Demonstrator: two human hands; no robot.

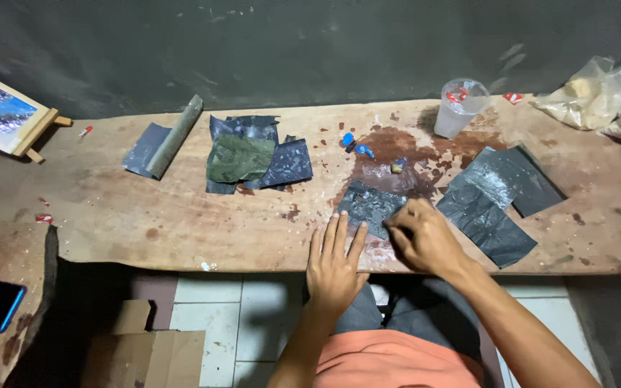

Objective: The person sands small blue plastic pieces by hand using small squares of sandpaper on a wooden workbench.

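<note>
I see my left hand (pixel 334 267) lying flat at the near edge of the surface (pixel 181 223), fingers (pixel 333 233) spread and holding nothing, their tips touching the near end of a dark sheet (pixel 369 206). My right hand (pixel 425 241) is just beside it on the right — fingers curled shut, pinching the sheet's near right corner. The sheet lies straight ahead of both hands, its long axis slanting away toward the wet stain (pixel 389 154). The right hand is nearer. More sheets (pixel 494 197) lie to the right, a cup (pixel 458 108) at the far edge.
</note>
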